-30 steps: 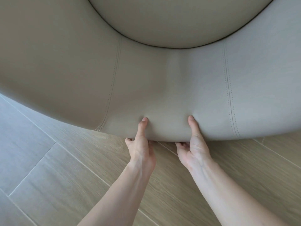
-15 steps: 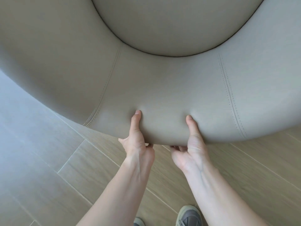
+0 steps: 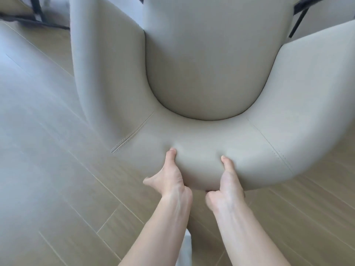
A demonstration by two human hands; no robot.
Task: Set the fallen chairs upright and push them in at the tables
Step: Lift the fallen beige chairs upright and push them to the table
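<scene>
A beige padded chair (image 3: 201, 143) with a curved wrap-around back fills the upper part of the head view; I look down onto its seat (image 3: 207, 70). My left hand (image 3: 169, 177) grips the top edge of the backrest, thumb pressed into the padding and fingers hidden behind it. My right hand (image 3: 225, 183) grips the same edge a hand's width to the right, thumb on top and fingers curled under the rim. The chair's legs are hidden.
Light wood-look plank floor (image 3: 67, 189) spreads to the left and right. Dark metal legs (image 3: 38, 18) of other furniture stand at the top left, and another dark frame (image 3: 301, 14) at the top right. Pale fabric shows between my forearms at the bottom.
The chair has swung away from me and now sits lower in view, with its seat and both side arms showing. Both hands kept their hold on the backrest edge.
</scene>
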